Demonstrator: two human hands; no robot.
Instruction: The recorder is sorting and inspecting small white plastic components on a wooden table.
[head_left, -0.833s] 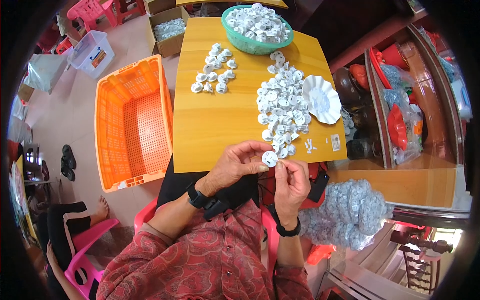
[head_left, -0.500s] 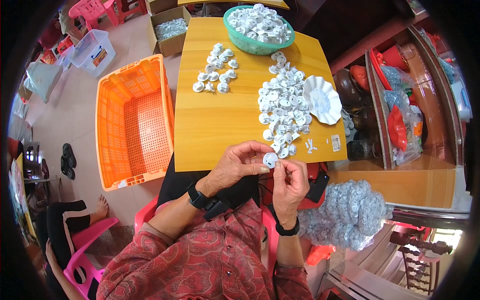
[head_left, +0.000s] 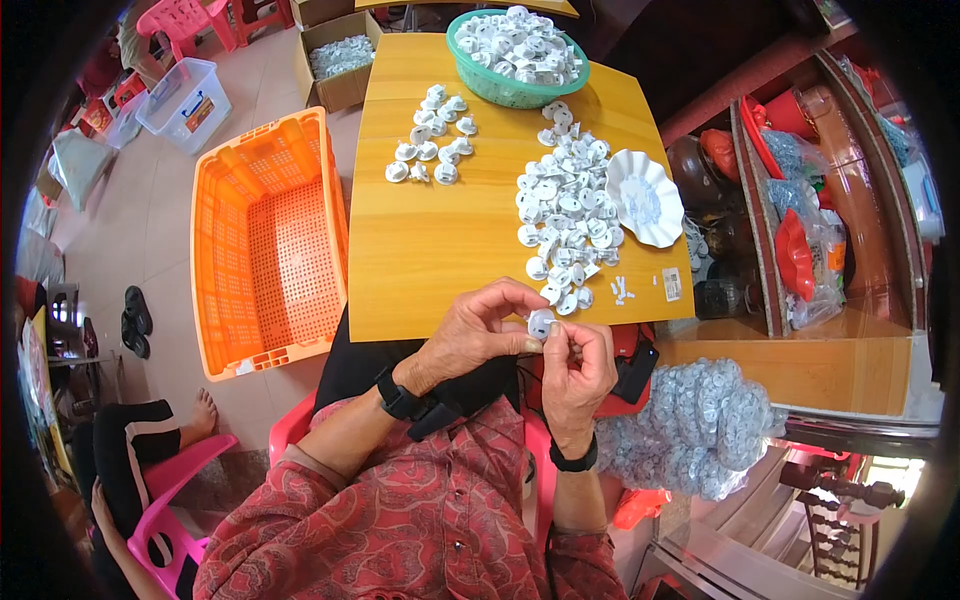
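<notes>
My left hand (head_left: 478, 330) and my right hand (head_left: 580, 368) meet just below the near edge of the wooden table (head_left: 450, 245), both pinching one small round white plastic part (head_left: 541, 322) between the fingertips. A loose heap of the same white parts (head_left: 562, 215) lies on the table just beyond my hands. A smaller group of white parts (head_left: 432, 150) sits farther left. A green basket (head_left: 515, 60) full of white parts stands at the table's far edge.
A white scalloped dish (head_left: 645, 197) rests at the table's right side. An orange plastic crate (head_left: 265, 245) stands on the floor to the left. A clear bag of white parts (head_left: 700, 425) sits at my right. Another person's leg (head_left: 165, 430) and a pink chair are lower left.
Both hands have stayed together at the table's edge, with the fingers shifting slightly around the small white part.
</notes>
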